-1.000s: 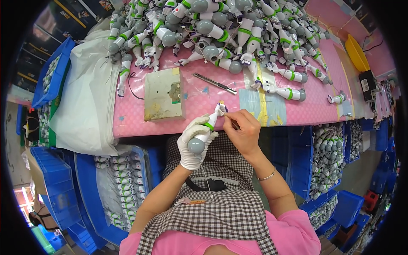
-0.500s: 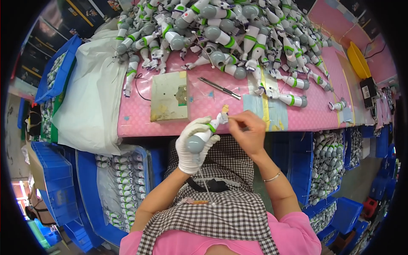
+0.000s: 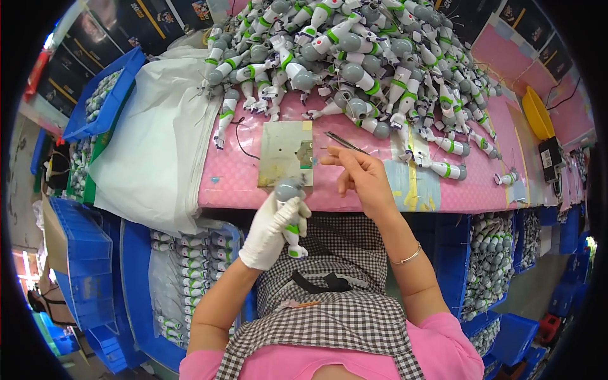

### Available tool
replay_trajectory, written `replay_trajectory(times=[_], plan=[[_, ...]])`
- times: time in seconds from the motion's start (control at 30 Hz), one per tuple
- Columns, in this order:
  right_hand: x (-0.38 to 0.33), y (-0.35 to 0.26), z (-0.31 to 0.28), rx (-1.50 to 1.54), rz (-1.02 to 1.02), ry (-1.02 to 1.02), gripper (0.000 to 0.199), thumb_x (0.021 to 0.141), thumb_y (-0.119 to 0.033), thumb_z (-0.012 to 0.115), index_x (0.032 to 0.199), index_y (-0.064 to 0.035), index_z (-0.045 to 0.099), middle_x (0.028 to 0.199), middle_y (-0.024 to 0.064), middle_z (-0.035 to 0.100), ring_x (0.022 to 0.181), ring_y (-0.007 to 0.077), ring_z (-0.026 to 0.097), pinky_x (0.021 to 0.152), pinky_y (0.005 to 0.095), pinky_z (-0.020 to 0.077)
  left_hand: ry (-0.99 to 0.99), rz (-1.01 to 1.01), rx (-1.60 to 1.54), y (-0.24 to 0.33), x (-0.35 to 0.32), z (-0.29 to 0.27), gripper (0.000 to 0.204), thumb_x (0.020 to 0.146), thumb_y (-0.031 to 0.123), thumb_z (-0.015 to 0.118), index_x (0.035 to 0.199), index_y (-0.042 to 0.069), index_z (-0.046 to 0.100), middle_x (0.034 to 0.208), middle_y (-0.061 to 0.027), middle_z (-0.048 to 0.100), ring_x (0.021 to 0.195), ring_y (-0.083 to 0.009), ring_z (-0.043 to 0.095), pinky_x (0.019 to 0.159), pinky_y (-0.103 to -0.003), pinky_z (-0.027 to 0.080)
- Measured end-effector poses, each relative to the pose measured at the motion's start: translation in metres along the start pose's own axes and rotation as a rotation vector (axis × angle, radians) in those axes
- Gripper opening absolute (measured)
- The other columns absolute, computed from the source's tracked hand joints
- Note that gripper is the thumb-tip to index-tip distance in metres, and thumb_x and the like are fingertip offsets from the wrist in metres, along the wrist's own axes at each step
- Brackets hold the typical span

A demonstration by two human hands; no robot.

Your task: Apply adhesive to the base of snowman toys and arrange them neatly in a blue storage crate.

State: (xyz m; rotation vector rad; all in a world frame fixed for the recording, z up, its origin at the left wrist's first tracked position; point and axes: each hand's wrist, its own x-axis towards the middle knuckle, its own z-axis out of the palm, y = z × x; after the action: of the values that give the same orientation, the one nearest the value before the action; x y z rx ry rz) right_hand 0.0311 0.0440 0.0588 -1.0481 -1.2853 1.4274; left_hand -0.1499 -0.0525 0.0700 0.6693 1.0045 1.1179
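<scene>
One toy arm [image 3: 291, 231] is gripped by the closed fingers of the gloved left hand [image 3: 271, 231] at the near edge of the surface [image 3: 237, 189]; the bare right hand [image 3: 362, 180], fingers half open, hovers near one box [image 3: 277, 142] and one cutter [image 3: 344, 141].

We see one toy arm [image 3: 292, 232], wrapped partway along by the left grip [image 3: 265, 232], its smooth grey ball-shaped shoulder turned to the far side. Below that ball we make out a white tapering body, partly hidden by the fingers, then a bright green band and a white lower end with a dark purple patch at its tip. It slants, that narrow end pointing back and a little right, just beside the surface's near edge [image 3: 237, 187]. The shoulder's far side looks blurred to us.
</scene>
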Motion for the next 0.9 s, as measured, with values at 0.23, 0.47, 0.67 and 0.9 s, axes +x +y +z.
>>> replay_trajectory(times=[0.23,0.47,0.67,0.9], plan=[[-0.004,-0.001,0.001,0.448,0.221,0.021,0.025,0.088,-0.017,0.061,0.108,-0.0015,0.064,0.092,0.0120,0.069,0.053,0.0087,0.058,0.051,0.0197,0.0489,-0.133,-0.140,0.079,-0.017,-0.012,0.002,0.047,0.086,0.033,0.060,0.117,0.002,0.044,0.091,-0.0058,0.055,0.072,-0.0116,0.055,0.061,-0.023,0.044],[0.001,-0.003,-0.009,0.369,0.302,-0.095,0.023,0.085,-0.013,0.062,0.104,0.0002,0.065,0.088,0.0108,0.068,0.052,0.0096,0.058,0.049,0.0200,0.0485,-0.152,-0.229,0.170,-0.016,-0.019,-0.011,0.043,0.085,0.032,0.062,0.113,0.002,0.048,0.091,-0.0057,0.057,0.075,-0.0116,0.057,0.064,-0.023,0.045],[0.022,0.011,-0.005,0.152,0.257,-0.241,0.015,0.082,-0.013,0.064,0.089,-0.0006,0.069,0.077,0.0036,0.066,0.051,0.0072,0.055,0.048,0.0214,0.0443,-0.039,-0.198,0.242,-0.002,-0.016,-0.004,0.033,0.089,0.027,0.060,0.106,0.000,0.052,0.083,-0.0050,0.060,0.067,-0.0119,0.059,0.058,-0.023,0.047],[0.032,0.008,0.012,-0.561,-0.326,-0.120,0.013,0.076,-0.010,0.066,0.081,0.0014,0.069,0.069,0.0046,0.064,0.053,0.0059,0.052,0.049,0.0221,0.0403,0.229,0.112,0.231,0.015,0.002,0.005,0.028,0.088,0.019,0.062,0.107,0.000,0.053,0.079,-0.0040,0.060,0.067,-0.0098,0.058,0.061,-0.022,0.048]])
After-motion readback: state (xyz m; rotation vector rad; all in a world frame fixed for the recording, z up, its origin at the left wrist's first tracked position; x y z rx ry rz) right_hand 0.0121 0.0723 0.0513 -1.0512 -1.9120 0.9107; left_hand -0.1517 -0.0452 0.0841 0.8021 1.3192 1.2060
